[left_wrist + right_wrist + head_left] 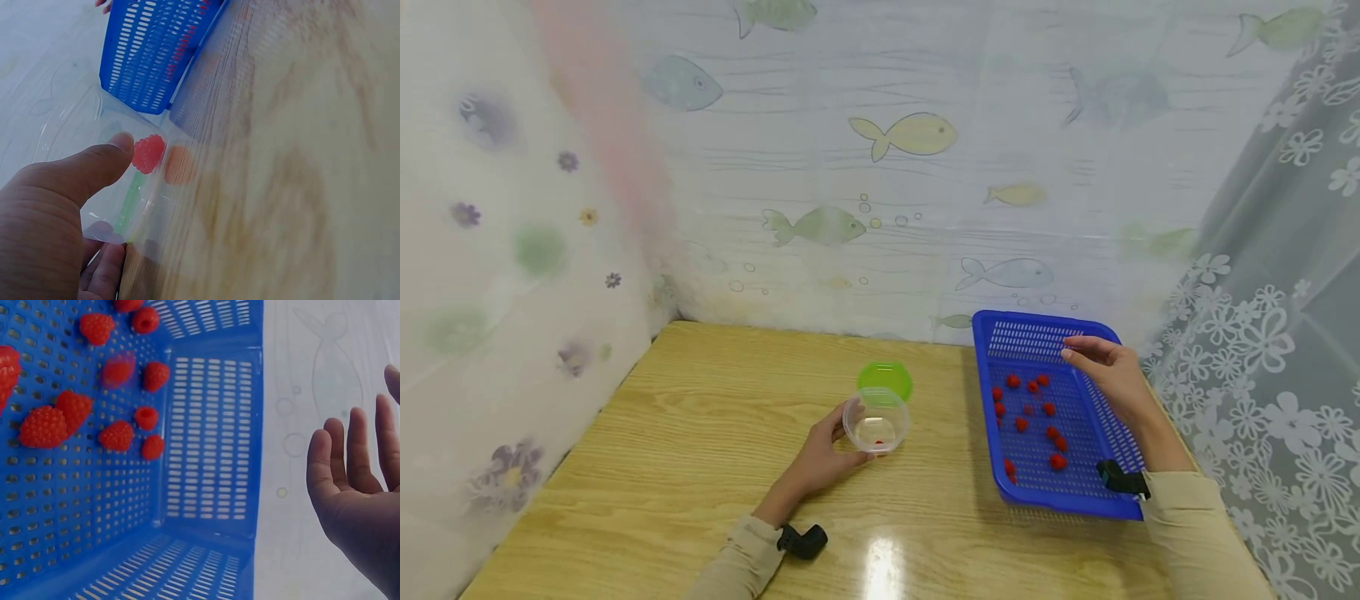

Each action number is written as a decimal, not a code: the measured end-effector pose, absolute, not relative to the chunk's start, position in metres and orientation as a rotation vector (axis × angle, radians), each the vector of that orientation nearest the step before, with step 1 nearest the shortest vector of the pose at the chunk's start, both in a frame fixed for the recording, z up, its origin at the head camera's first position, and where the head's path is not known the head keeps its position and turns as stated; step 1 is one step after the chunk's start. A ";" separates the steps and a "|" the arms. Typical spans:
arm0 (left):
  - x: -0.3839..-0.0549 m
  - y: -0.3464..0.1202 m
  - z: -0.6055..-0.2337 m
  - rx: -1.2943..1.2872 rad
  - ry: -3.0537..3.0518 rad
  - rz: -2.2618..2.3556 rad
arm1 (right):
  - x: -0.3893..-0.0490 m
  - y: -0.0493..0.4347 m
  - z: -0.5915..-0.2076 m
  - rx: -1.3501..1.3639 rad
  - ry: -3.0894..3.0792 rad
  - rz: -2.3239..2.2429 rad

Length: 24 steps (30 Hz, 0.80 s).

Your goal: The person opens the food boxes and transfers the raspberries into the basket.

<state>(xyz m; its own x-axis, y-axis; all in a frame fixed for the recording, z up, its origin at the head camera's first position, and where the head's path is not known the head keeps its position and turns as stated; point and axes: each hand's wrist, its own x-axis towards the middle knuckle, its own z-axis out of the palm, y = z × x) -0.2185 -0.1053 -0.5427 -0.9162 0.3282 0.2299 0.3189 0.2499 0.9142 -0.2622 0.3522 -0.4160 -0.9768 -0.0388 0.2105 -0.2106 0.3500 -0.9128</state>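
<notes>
My left hand [822, 457] grips a clear plastic cup [876, 423] at the table, thumb on the near side and fingers round the far left. One red raspberry [149, 154] shows through its wall near the thumb. Behind the cup lies a green lid [885, 382], partly hidden by it. My right hand [1108, 371] hovers over the right rim of a blue basket [988, 400], fingers loosely bent and nothing between them. Several red raspberries [116, 435] lie scattered on the basket's perforated floor; one raspberry [118, 370] there looks blurred.
The wood-patterned table [700, 417] runs back to a wall covering [910, 183] printed with fish. A grey flowered curtain [1285, 350] hangs close along the right side of the basket.
</notes>
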 end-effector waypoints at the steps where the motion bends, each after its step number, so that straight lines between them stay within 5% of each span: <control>1: -0.218 -0.105 -0.541 0.646 2.474 1.807 | -0.262 0.353 -0.416 0.225 -2.457 1.690; 24: -0.223 -0.110 -0.550 0.633 2.467 1.788 | -0.218 0.290 -0.370 0.468 -2.439 1.755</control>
